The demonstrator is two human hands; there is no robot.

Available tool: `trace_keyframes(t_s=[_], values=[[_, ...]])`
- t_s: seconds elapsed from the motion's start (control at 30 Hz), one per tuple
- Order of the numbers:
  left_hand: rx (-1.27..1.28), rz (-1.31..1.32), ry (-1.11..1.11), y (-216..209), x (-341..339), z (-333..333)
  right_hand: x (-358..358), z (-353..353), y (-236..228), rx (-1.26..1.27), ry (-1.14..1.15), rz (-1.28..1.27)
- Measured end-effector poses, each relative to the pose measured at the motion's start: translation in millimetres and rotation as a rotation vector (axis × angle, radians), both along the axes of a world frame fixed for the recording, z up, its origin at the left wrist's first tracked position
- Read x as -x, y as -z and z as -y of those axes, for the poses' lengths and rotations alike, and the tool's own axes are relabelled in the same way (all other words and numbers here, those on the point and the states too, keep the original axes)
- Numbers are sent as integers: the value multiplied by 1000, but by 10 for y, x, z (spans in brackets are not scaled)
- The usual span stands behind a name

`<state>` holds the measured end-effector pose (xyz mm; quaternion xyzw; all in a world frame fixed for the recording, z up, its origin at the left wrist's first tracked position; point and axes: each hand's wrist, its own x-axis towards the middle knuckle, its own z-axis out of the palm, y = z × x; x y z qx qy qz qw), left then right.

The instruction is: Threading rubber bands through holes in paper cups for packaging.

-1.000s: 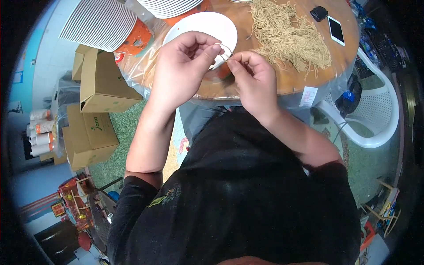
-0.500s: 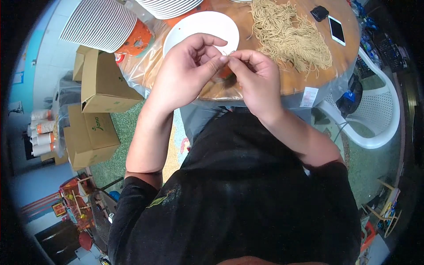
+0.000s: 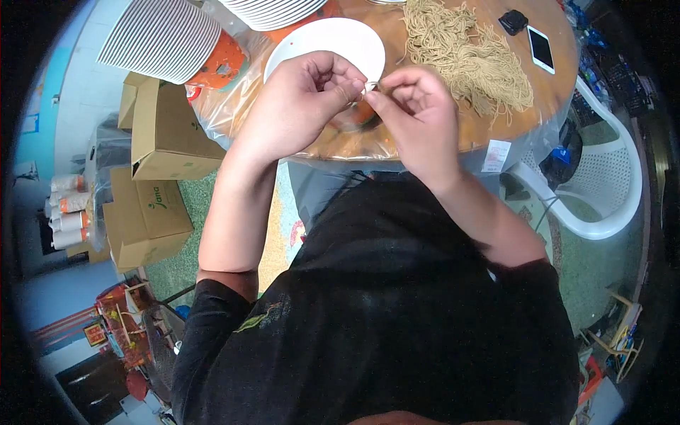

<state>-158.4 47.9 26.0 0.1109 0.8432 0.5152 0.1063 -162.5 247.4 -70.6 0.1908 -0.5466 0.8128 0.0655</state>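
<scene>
My left hand and my right hand meet above the near side of the table, fingertips pinched close together. Between them shows a small whitish bit, too small to name. Directly behind my left hand is a white round paper bucket, with a little orange on its side below my fingers. My left hand covers part of its rim. To the right of it lies a loose heap of tan cords, apart from my right hand.
Stacks of white paper buckets with orange outsides stand at the far left. A phone and a small black object lie at the table's right. Cardboard boxes sit left, a white plastic chair right.
My right hand has shifted slightly to the right and up, opening a small gap between the fingertips where the whitish bit now shows. The bucket has barely moved.
</scene>
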Motion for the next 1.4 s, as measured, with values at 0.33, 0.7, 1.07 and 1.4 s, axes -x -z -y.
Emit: trace_keyframes(t_s=[0.33, 0.7, 1.07, 1.4], values=[[-16, -98, -10, 49, -11, -42, 110, -76, -197, -29, -129, 29], [-170, -68, -81, 38, -10, -60, 103, -85, -191, -138, -115, 42], [-221, -29, -40, 75, 56, 48, 154, -138, -311, -508, 34, -238], [-220, -127, -88, 90, 13, -16, 137, -29, -280, -482, 216, -234]])
